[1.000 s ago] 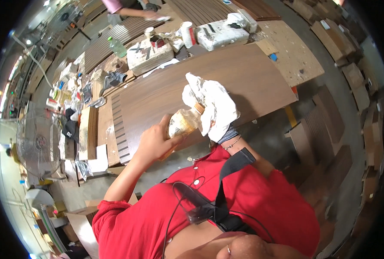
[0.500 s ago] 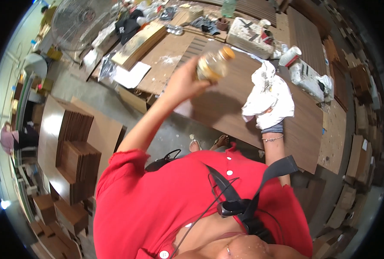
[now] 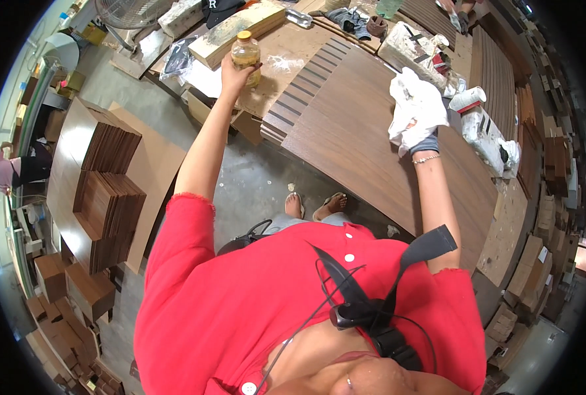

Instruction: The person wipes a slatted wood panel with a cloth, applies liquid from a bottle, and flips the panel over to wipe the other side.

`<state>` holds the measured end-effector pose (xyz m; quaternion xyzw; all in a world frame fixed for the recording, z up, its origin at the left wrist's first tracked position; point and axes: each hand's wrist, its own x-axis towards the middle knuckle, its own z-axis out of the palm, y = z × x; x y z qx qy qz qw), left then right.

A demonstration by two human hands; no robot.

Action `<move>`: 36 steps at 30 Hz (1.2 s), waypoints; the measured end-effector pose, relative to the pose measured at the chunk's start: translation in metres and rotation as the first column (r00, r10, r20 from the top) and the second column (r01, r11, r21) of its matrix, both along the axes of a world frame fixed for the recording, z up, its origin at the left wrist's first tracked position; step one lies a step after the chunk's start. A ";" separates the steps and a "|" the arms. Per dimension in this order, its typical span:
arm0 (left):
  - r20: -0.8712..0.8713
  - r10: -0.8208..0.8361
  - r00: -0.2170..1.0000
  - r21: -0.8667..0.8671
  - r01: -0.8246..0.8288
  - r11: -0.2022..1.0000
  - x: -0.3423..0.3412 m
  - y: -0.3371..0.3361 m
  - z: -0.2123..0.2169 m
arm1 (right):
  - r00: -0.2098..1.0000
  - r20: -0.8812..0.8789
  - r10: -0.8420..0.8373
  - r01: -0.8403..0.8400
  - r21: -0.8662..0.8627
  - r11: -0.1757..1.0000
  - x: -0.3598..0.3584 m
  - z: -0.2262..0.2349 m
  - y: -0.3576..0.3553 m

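My left hand (image 3: 233,78) is wrapped round a clear bottle (image 3: 245,51) with an orange-yellow cap and yellowish contents. The bottle is upright over the left end of the worktable, beside a pale wood block (image 3: 237,33); whether its base rests on the table I cannot tell. At the right, my right hand (image 3: 412,124) grips a bunched white cloth (image 3: 419,99), which covers most of the fingers. Cloth and hand are at a brown wood-grain panel (image 3: 365,125), the top one of a stack.
White-stained blocks (image 3: 408,52) and a white cup-like container (image 3: 467,99) line the panel's far side. A fan (image 3: 131,13) stands at the far left. Stacked brown panels (image 3: 108,191) are to my left. Another person (image 3: 16,168) is at the left edge; another's hands (image 3: 461,20) show at the far side.
My left hand has carried the bottle left, from above the panel to the table's left end, and the bottle is now upright. My right hand still holds the cloth at the panel.
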<state>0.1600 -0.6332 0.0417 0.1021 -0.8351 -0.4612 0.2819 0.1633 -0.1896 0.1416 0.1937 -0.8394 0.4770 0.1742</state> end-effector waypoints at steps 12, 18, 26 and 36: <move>0.130 0.029 0.991 0.362 -0.074 0.929 0.146 0.057 -0.008 | 0.847 -0.528 0.051 0.375 0.665 0.646 -0.149 -0.057 -0.023; 0.183 -0.457 0.870 0.936 -0.012 0.352 0.238 0.145 0.027 | 0.970 -0.232 -0.075 0.188 0.515 0.836 -0.147 -0.106 -0.074; 0.160 -0.531 0.832 0.961 -0.008 0.277 0.228 0.140 0.053 | 0.955 0.046 0.293 -0.262 0.591 0.763 -0.056 -0.105 -0.094; 0.113 -0.563 0.819 0.993 -0.081 0.082 0.216 0.116 0.026 | 0.952 0.206 0.227 -0.306 0.634 0.710 0.124 -0.047 -0.152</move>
